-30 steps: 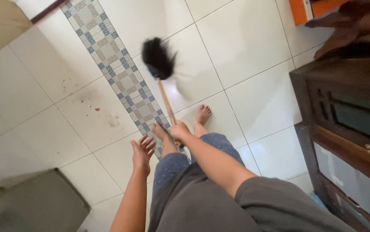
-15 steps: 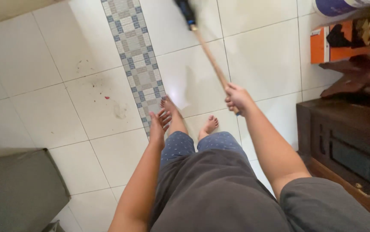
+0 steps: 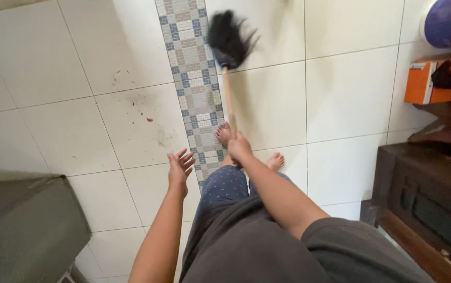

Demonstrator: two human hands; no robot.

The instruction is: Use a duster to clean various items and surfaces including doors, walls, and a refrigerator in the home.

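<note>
Nearest the camera, the left hand point(image 3: 179, 171) hangs free above the white tiled floor point(image 3: 340, 99), its fingers spread wide and holding nothing. Just beside it to the right, the right hand point(image 3: 239, 148) is closed in a fist around the lower end of the broom point(image 3: 227, 68), gripping its wooden handle above the person's bare feet point(image 3: 224, 134). The broom's long axis runs almost straight away from the person, tilted slightly left, with the handle near and the black bristle head far, over the edge of the blue-and-grey mosaic strip point(image 3: 191, 78). Left of the strip, small red specks point(image 3: 149, 120) and dirt lie on the tiles.
</note>
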